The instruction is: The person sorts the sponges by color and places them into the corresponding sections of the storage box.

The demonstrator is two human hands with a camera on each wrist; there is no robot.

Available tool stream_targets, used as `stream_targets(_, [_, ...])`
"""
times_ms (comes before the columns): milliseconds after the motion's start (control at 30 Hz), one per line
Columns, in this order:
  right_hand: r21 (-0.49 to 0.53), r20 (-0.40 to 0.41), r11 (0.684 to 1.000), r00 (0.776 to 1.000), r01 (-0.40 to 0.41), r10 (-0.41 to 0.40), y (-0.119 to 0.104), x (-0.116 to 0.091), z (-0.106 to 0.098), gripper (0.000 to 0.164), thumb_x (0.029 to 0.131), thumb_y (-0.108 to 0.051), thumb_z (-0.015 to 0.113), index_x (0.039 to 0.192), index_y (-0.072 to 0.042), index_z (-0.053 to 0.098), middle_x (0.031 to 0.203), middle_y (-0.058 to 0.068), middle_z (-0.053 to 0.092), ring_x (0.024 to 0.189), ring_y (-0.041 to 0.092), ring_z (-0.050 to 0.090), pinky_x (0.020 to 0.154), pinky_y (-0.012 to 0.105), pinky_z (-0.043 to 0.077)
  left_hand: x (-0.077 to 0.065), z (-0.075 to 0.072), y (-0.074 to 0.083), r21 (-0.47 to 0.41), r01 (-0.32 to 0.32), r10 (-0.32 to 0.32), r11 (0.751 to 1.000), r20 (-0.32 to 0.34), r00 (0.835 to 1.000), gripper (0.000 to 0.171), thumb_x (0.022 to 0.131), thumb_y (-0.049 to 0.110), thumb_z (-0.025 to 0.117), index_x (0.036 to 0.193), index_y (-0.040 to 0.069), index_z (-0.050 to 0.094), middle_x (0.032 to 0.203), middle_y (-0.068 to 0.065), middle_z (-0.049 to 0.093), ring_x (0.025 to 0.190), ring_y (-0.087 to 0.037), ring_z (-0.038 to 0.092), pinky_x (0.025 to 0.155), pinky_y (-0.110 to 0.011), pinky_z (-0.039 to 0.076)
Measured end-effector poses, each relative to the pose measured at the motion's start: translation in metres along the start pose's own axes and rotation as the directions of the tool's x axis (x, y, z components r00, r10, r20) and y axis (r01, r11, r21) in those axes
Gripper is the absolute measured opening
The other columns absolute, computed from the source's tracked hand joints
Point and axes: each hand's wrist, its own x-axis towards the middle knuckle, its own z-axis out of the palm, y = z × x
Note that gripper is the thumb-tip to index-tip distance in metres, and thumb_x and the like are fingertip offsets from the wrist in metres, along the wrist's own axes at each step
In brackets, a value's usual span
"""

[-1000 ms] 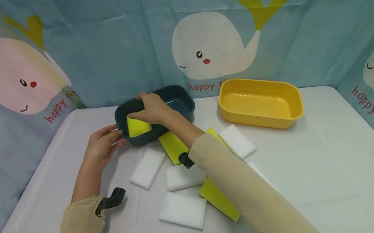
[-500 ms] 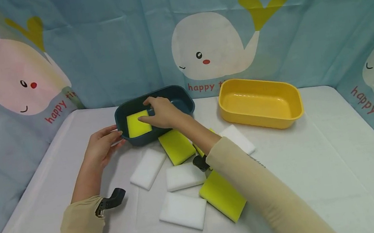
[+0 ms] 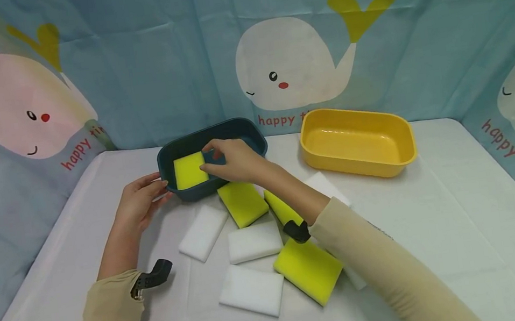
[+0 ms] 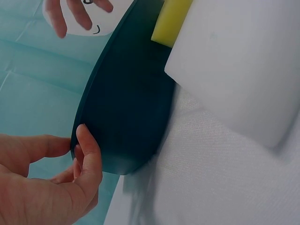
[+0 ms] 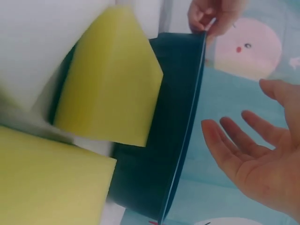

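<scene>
My left hand (image 3: 143, 200) pinches the left end of the dark blue tub (image 3: 198, 192) at its rim; in the left wrist view its thumb and fingers (image 4: 90, 154) show on either side of that edge. Inside the tub's left half lies a yellow sponge (image 3: 189, 170). Over the tub's middle, just right of that sponge, is my right hand (image 3: 238, 160), with nothing in its fingers. The right wrist view has these fingers (image 5: 213, 136) spread and bent loosely, apart from the tub's rim. The right hand and forearm hide part of the tub's front edge.
Several loose sponges lie on the white table before the tub: yellow ones (image 3: 244, 204) and white ones (image 3: 254, 242), some partly under the right sleeve (image 3: 372, 254). A yellow tub (image 3: 360, 160) stands at the back right. A blue whale-print curtain (image 3: 177, 73) hangs behind.
My right hand has let go of the yellow sponge in the dark blue tub and drawn back to the right. The left hand keeps its place on the rim.
</scene>
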Motion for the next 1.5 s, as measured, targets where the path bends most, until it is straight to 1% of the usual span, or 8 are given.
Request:
stream_targets(133, [0.013,0.005,1.0,1.0,0.002,-0.002,0.001,-0.009,-0.004,0.047,0.107,-0.029,0.065,0.148,-0.009,0.057,0.138,0.015,0.066,0.126,0.027,0.061,0.1,0.036,0.055,0.0,-0.001,0.0,-0.005,-0.004,0.004,1.0,0.0,1.0,0.062,0.111,0.014,0.052,0.165,-0.004,0.026,0.124,-0.004,0.05,0.095,-0.005,0.059,0.079,-0.013,0.058])
stream_targets(333, [0.008,0.007,1.0,1.0,-0.014,0.014,0.006,-0.025,-0.011,0.044,0.107,-0.028,0.065,0.145,-0.008,0.06,0.137,0.013,0.067,0.124,0.029,0.064,0.099,0.036,0.057,0.0,0.0,-0.002,-0.002,-0.02,0.02,1.0,0.005,1.0,0.062,0.111,0.014,0.052,0.164,-0.005,0.027,0.125,-0.005,0.05,0.094,-0.004,0.06,0.08,-0.013,0.058])
stream_targets(533, [0.004,0.002,1.0,1.0,-0.022,0.022,0.013,-0.042,-0.016,0.04,0.106,-0.027,0.066,0.141,-0.009,0.064,0.13,0.011,0.07,0.107,0.025,0.07,0.092,0.032,0.06,0.0,0.0,-0.002,0.006,-0.019,0.019,1.0,-0.001,1.0,0.061,0.111,0.014,0.051,0.164,-0.004,0.027,0.13,-0.008,0.05,0.095,-0.005,0.06,0.08,-0.013,0.059])
stream_targets(733, [0.039,0.008,0.998,0.999,-0.05,0.05,0.019,-0.062,-0.021,0.039,0.106,-0.028,0.067,0.141,-0.01,0.064,0.127,0.01,0.07,0.099,0.023,0.068,0.085,0.03,0.06,0.001,0.001,-0.002,0.002,-0.013,0.013,1.0,-0.007,1.0,0.061,0.111,0.014,0.052,0.164,-0.004,0.028,0.124,-0.003,0.05,0.096,-0.006,0.059,0.08,-0.013,0.059])
stream_targets(833, [0.043,0.011,0.998,0.999,-0.05,0.05,0.021,-0.072,-0.023,0.04,0.106,-0.028,0.066,0.142,-0.01,0.063,0.127,0.01,0.07,0.1,0.024,0.067,0.084,0.031,0.06,0.001,0.002,-0.002,0.001,-0.007,0.007,1.0,-0.011,1.0,0.061,0.111,0.014,0.052,0.164,-0.003,0.028,0.123,-0.002,0.05,0.096,-0.006,0.059,0.079,-0.013,0.059])
stream_targets(1067, [0.01,0.007,0.998,0.998,-0.069,0.069,0.022,-0.098,-0.024,0.04,0.105,-0.031,0.067,0.14,-0.014,0.065,0.126,0.007,0.071,0.105,0.024,0.067,0.085,0.032,0.061,0.001,0.0,-0.001,-0.002,0.012,-0.012,1.0,-0.02,1.0,0.062,0.111,0.015,0.052,0.165,-0.001,0.027,0.128,-0.004,0.05,0.098,-0.006,0.058,0.08,-0.013,0.059])
stream_targets(1267, [0.041,0.024,0.996,0.997,-0.074,0.073,0.026,-0.119,-0.02,0.04,0.103,-0.028,0.069,0.141,-0.012,0.065,0.129,0.01,0.071,0.107,0.024,0.067,0.09,0.035,0.06,0.0,-0.002,-0.001,-0.01,0.017,-0.017,1.0,-0.019,1.0,0.063,0.111,0.015,0.052,0.166,-0.001,0.025,0.131,-0.005,0.049,0.097,-0.005,0.059,0.08,-0.013,0.059])
stream_targets(1500, [0.052,0.008,0.998,0.999,-0.036,0.036,0.034,-0.145,-0.018,0.041,0.103,-0.027,0.07,0.14,-0.01,0.065,0.133,0.01,0.069,0.108,0.025,0.068,0.091,0.041,0.06,0.0,0.0,-0.002,-0.014,0.012,-0.012,1.0,-0.005,1.0,0.063,0.111,0.015,0.052,0.166,-0.001,0.026,0.127,-0.004,0.05,0.095,-0.005,0.06,0.08,-0.013,0.059])
